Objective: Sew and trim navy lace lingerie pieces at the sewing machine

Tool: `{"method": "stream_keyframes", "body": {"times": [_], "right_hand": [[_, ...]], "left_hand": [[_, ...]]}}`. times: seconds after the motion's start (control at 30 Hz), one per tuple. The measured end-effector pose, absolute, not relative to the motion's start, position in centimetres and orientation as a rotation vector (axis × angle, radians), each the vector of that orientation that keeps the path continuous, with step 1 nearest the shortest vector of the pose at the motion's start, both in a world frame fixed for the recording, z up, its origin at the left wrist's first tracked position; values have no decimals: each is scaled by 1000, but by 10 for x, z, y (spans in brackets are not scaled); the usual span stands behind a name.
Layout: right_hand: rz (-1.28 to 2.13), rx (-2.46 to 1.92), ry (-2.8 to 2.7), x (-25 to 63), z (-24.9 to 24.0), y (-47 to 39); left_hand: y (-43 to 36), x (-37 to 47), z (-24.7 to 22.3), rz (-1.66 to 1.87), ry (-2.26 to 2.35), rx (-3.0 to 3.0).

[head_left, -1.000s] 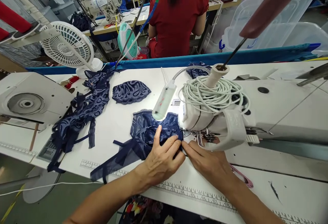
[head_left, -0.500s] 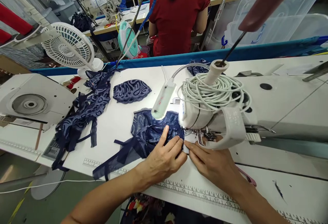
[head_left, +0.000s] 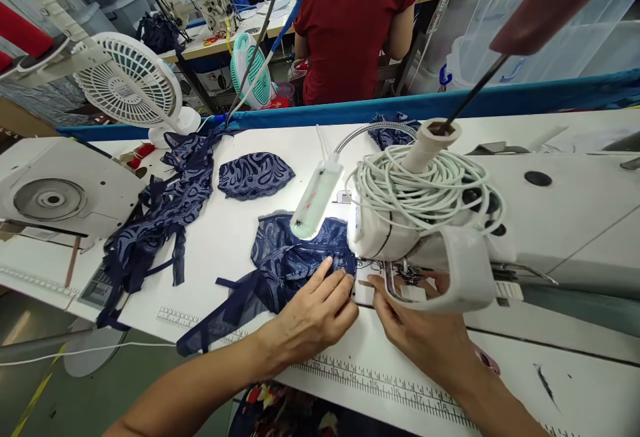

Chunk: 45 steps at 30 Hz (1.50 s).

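Pressing navy lace fabric [head_left: 295, 257] flat, both hands meet at the sewing machine [head_left: 425, 223].

Worktop [head_left: 235, 237]: white, ruler along its near edge.
Fans: white fan [head_left: 127, 83] left, teal fan [head_left: 253, 77] behind.
Rear: person in red [head_left: 350, 23] seated at another bench.
Floor [head_left: 30, 397]: grey-green.

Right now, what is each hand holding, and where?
Left hand presses the lace piece flat at its right edge. Right hand is at the needle; grip hidden.
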State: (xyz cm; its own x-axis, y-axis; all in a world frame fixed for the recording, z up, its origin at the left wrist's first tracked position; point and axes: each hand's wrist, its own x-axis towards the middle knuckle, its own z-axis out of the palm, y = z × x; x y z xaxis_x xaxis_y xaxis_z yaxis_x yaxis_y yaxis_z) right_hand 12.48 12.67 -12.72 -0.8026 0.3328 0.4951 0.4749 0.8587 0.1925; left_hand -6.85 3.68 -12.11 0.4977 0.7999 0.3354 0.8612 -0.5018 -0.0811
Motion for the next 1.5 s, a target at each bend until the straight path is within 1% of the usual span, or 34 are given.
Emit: {"method": "stream_keyframes", "body": {"times": [0.2, 0.3, 0.43, 0.63, 0.73, 1.13, 1.33, 1.5], "right_hand": [[-540, -574, -2663, 130, -137, 124], [-537, -557, -2661, 129, -135, 124], [-469, -589, -2615, 125, -132, 125], [-206, -711, -2487, 119, -130, 125], [-132, -751, -2467, 118, -129, 124], [-68, -749, -2422, 118, -127, 123], [-10, -773, -2356, 114, -122, 124], [6, -724, -2358, 114, -123, 122]], "left_hand": [[36, -60, -125, -316, -1351, -2449], [37, -59, -127, -328, -1376, -2435], [42, -60, -126, -333, -1394, -2405], [51, -60, -125, -329, -1443, -2366], [47, -60, -123, -308, -1469, -2369], [58, -57, -124, -350, -1506, -2294], [40, -53, -122, -315, -1637, -2187], [29, -56, -123, -287, -1516, -2213]]}}
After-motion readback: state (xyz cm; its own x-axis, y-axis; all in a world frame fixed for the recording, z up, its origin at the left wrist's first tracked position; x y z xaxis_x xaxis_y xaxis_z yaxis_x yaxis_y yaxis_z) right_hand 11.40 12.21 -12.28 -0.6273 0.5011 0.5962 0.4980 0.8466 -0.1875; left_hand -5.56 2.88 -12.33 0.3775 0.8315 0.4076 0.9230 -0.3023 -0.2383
